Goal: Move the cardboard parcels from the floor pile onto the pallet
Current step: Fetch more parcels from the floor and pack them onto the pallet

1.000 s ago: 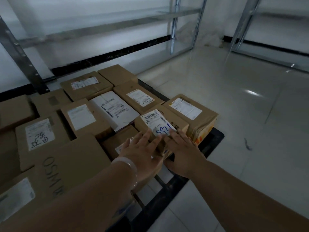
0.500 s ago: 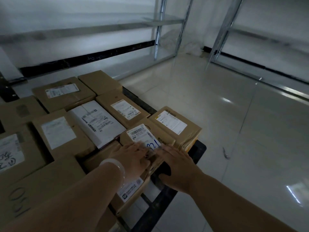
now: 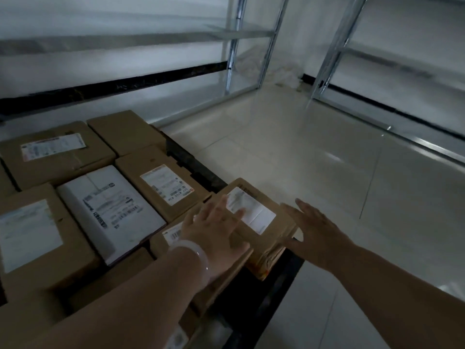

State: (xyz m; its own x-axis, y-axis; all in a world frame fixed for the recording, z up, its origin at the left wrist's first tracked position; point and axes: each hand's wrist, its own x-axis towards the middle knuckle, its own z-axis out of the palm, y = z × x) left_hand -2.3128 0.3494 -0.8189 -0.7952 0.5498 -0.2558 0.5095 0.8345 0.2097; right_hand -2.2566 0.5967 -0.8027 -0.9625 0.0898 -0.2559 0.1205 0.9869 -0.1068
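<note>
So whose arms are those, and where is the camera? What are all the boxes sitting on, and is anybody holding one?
There is no machine here, just a person. The camera sits on the person's head and looks forward and down, so you see their own two arms reaching out. This is the only view.

The brown boxes are cardboard parcels, packed side by side on a black pallet, a low platform on the shiny floor. One white parcel lies among them. Behind, by the wall, stand metal shelves.

The left hand, with a pale bracelet on its wrist, lies flat with straight fingers, reaching onto the corner parcel. The right hand is open beside that parcel's right edge; I cannot tell if it touches. Neither hand is holding anything.
</note>
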